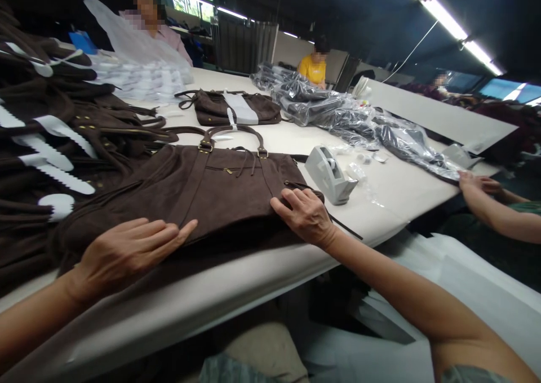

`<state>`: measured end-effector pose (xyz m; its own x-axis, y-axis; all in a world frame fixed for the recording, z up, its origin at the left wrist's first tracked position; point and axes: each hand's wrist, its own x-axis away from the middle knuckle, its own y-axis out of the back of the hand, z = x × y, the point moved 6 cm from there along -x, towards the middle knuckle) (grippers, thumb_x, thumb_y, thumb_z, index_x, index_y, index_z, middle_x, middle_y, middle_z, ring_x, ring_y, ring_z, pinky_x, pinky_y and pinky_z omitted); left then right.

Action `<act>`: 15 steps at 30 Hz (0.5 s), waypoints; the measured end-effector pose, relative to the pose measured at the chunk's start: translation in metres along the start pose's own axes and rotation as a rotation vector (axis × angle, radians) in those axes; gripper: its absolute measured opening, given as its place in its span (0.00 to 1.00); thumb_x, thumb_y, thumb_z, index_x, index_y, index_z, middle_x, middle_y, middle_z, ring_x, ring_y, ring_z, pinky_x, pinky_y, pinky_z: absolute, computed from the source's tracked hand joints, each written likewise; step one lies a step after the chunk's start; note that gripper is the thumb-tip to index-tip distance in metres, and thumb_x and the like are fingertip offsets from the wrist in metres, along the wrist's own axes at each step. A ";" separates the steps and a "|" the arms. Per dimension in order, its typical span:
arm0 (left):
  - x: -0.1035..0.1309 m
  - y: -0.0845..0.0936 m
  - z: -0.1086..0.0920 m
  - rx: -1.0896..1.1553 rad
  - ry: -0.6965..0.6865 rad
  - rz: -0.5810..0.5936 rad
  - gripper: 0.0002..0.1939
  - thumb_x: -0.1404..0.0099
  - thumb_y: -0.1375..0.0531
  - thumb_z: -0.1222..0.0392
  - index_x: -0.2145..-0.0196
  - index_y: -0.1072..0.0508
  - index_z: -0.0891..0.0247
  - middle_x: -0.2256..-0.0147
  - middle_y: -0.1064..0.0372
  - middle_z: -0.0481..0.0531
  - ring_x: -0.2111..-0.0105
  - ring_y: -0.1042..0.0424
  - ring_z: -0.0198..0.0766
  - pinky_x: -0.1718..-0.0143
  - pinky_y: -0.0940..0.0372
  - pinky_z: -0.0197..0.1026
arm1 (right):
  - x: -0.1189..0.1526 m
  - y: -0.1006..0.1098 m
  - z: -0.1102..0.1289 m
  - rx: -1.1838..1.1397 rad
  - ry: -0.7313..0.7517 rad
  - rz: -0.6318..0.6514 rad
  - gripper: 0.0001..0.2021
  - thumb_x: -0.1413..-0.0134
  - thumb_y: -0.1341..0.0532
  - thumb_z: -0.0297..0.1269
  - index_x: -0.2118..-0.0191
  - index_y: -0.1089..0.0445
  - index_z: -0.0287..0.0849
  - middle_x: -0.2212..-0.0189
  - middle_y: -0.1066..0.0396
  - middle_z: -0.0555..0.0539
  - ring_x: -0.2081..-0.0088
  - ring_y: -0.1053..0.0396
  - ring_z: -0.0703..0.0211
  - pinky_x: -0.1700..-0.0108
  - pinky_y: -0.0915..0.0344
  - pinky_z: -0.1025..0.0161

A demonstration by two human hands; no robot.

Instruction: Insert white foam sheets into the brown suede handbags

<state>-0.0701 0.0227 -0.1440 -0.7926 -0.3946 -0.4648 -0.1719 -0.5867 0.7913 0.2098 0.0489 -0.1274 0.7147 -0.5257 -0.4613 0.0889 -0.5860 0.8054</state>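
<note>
A dark brown suede handbag (236, 197) lies flat before me at the table's front edge. Its two handles with brass rings point away from me, and a zip and thin cords show on its face. My left hand (131, 248) rests on the bag's near left part, fingers stretched out and thumb side hidden. At the near right corner my right hand (306, 214) has its fingers curled over the bag's edge, gripping it. Just beyond that hand stands a grey tape dispenser (331, 174).
More brown bags (38, 118) with white paper handle wraps are piled at left. Another bag (211, 108) lies farther back. Plastic-wrapped bags (338, 115) line the far right side. A co-worker's hands (479, 186) touch the right end. White sheets (465, 281) sit below the tabletop.
</note>
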 end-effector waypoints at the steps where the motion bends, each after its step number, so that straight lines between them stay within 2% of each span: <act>1: 0.005 0.003 -0.003 -0.078 -0.027 -0.015 0.31 0.35 0.50 0.76 0.39 0.39 0.51 0.70 0.27 0.42 0.73 0.31 0.35 0.68 0.38 0.41 | 0.002 -0.003 0.001 -0.003 0.022 0.030 0.14 0.32 0.51 0.29 0.49 0.32 0.45 0.62 0.32 0.44 0.63 0.37 0.57 0.61 0.42 0.59; 4: 0.017 0.008 -0.008 -0.209 -0.030 -0.022 0.36 0.37 0.48 0.76 0.36 0.43 0.50 0.71 0.28 0.41 0.74 0.31 0.35 0.70 0.39 0.41 | 0.021 -0.013 0.006 -0.033 0.058 0.038 0.14 0.32 0.53 0.27 0.51 0.32 0.43 0.70 0.34 0.47 0.70 0.39 0.59 0.67 0.44 0.61; 7: 0.026 0.005 -0.013 -0.195 -0.038 0.003 0.40 0.39 0.49 0.77 0.33 0.49 0.51 0.71 0.28 0.43 0.74 0.32 0.37 0.71 0.39 0.42 | 0.046 -0.019 0.010 -0.011 -0.053 -0.059 0.14 0.34 0.51 0.24 0.48 0.35 0.37 0.71 0.34 0.47 0.71 0.39 0.60 0.68 0.44 0.62; 11: 0.036 -0.002 -0.011 -0.023 0.061 0.089 0.42 0.36 0.52 0.75 0.32 0.58 0.41 0.69 0.27 0.44 0.72 0.30 0.39 0.66 0.36 0.44 | 0.066 -0.019 0.022 0.086 -0.190 -0.058 0.14 0.35 0.51 0.22 0.48 0.35 0.33 0.73 0.36 0.48 0.76 0.41 0.61 0.73 0.47 0.62; 15: 0.046 -0.007 0.003 0.199 0.214 0.214 0.38 0.31 0.53 0.69 0.33 0.61 0.35 0.59 0.27 0.48 0.62 0.27 0.39 0.56 0.33 0.43 | 0.067 -0.017 0.035 0.065 -0.164 0.047 0.14 0.35 0.52 0.23 0.50 0.34 0.34 0.72 0.35 0.47 0.77 0.41 0.63 0.75 0.47 0.63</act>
<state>-0.1070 0.0103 -0.1696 -0.6864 -0.6449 -0.3362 -0.1426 -0.3340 0.9317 0.2320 0.0017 -0.1850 0.5938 -0.6438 -0.4826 0.0091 -0.5944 0.8041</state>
